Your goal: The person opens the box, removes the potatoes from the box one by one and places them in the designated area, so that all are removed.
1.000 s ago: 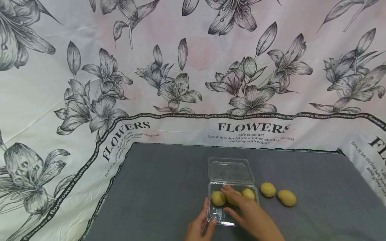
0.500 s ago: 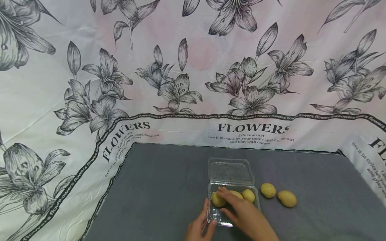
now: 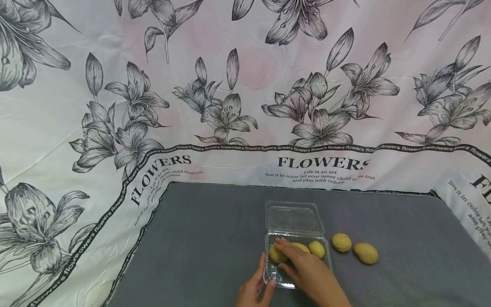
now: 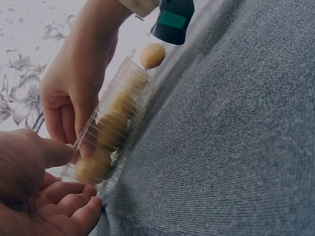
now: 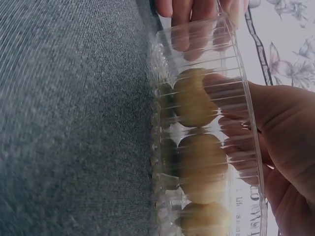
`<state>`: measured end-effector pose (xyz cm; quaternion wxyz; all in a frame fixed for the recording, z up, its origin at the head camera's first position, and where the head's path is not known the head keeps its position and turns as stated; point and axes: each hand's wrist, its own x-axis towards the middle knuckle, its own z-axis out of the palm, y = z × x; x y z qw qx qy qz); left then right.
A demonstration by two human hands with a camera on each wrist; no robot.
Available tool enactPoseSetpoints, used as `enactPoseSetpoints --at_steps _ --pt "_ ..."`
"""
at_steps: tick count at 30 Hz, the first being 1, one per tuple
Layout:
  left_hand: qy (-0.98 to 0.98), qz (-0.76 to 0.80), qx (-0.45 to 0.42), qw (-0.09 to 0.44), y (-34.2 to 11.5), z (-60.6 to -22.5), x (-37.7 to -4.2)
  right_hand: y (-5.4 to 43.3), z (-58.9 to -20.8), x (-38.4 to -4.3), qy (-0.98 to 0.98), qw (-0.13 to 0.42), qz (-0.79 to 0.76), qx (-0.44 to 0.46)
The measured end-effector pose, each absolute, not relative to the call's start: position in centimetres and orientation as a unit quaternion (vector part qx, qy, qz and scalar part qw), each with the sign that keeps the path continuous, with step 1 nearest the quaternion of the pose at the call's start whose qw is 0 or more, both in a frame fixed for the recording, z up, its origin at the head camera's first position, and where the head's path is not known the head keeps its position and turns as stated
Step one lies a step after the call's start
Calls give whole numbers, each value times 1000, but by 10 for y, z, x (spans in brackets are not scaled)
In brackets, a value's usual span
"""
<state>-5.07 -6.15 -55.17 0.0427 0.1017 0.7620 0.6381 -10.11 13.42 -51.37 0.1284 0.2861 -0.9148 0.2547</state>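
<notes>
A clear plastic clamshell box stands on the grey cloth, its lid folded back away from me. Three yellow potatoes lie in a row along the back of its base. My left hand holds the box at its near left corner, thumb on the front and fingers along the left side. My right hand reaches in over the front and grips the leftmost potato. In the right wrist view, the thumb lies on that potato behind the clear wall. The middle potato is partly hidden by my right hand.
Two loose potatoes, one close beside the box and another further right, lie on the grey tabletop. A white cloth with printed flowers rises behind the table's far edge.
My right hand has shifted left inside the box, from between the left and middle potatoes onto the leftmost one. My left hand and the box have stayed put.
</notes>
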Motion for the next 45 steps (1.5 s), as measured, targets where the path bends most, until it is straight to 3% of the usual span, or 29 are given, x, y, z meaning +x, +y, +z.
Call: enactPoseSetpoints --at_steps 32,45 --pt "751 647 128 29 -61 -555 -55 122 -508 -105 -946 57 215 234" --pt "764 635 107 42 -62 -554 -53 120 -513 -106 -948 75 209 227"
